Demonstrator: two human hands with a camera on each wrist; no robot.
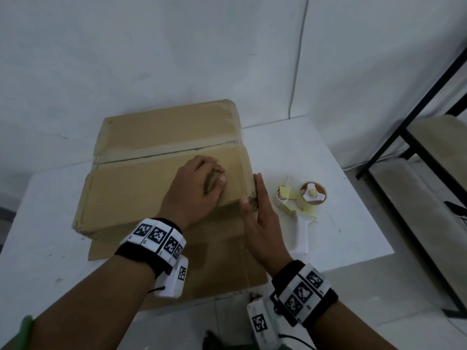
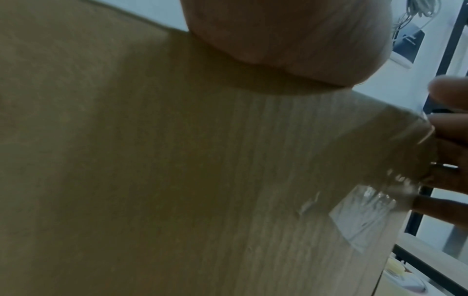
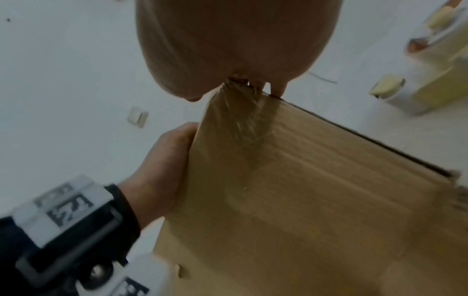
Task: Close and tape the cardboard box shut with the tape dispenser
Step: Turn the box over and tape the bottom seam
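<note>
The cardboard box (image 1: 151, 137) sits on the white table (image 1: 353, 238) with both top flaps down and a dark seam (image 1: 166, 154) between them. My left hand (image 1: 197, 183) presses on the near flap (image 1: 126, 195), fingers curled under, holding nothing. My right hand (image 1: 260, 213) lies flat against the box's right side, straight fingers over a crumpled strip of clear tape (image 1: 252, 202). That clear tape (image 2: 364, 216) wraps the top right edge beside the right hand's fingers (image 2: 450, 140). The white and yellow tape dispenser (image 1: 303, 200) lies on the table just right of the box, untouched.
A flat cardboard sheet (image 1: 202, 271) lies under the box and reaches the table's near edge. A black metal shelf frame (image 1: 404, 137) with a wooden board stands to the right. A white wall with a hanging cable (image 1: 298, 59) is close behind the box.
</note>
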